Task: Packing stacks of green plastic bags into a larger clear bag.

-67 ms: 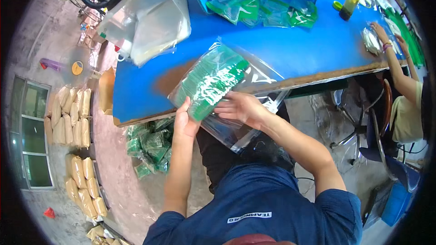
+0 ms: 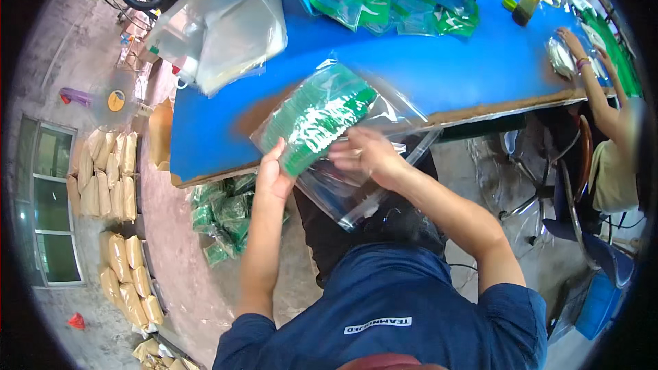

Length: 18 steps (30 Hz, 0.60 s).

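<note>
Over the blue surface (image 2: 480,68), our left hand (image 2: 272,177) and right hand (image 2: 370,157) both gripped a clear bag of green packets (image 2: 317,118)

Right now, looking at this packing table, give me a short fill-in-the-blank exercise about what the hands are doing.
1. The left hand and right hand hold a stack of ____ sheets in a clear plastic bag.
2. The table top is ____.
3. The pile of green packets under the table edge lies on the ____.

Missing words: green; blue; floor
</note>
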{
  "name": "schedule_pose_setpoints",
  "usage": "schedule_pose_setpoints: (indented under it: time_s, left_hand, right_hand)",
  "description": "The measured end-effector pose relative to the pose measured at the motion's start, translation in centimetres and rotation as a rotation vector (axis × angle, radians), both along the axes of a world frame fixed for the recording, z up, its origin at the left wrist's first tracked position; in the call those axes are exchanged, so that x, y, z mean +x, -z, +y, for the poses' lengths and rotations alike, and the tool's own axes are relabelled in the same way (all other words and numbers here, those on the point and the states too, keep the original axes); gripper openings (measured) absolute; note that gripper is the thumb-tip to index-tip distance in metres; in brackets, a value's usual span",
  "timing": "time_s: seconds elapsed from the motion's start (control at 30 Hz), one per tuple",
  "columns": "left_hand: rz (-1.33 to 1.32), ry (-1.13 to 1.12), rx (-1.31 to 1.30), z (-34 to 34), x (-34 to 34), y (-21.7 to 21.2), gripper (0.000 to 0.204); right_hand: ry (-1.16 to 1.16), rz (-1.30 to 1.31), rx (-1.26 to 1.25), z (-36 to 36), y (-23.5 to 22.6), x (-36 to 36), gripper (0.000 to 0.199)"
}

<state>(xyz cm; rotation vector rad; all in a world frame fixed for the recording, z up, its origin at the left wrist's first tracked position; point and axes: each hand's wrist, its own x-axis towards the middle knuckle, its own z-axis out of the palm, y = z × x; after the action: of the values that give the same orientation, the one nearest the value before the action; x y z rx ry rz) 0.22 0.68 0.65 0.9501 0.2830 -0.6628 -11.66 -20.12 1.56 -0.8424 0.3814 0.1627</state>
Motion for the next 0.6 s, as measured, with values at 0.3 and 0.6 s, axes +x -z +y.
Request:
schedule_pose_setpoints:
  time_s: [0.3,0.6]
  left_hand:
    - [-0.657,-0.121,0.694,4.9,8.8,-0.1,0.047]
    - [-1.742,0.657,1.384,-4.3,5.1,-1.5,0.063]
  right_hand:
    - [-0.014,-0.149,0.191,4.2,2.4,3.1,0.046]
    - [-1.155,-0.422,-0.018,5.3,-2.2,-2.2,0.048]
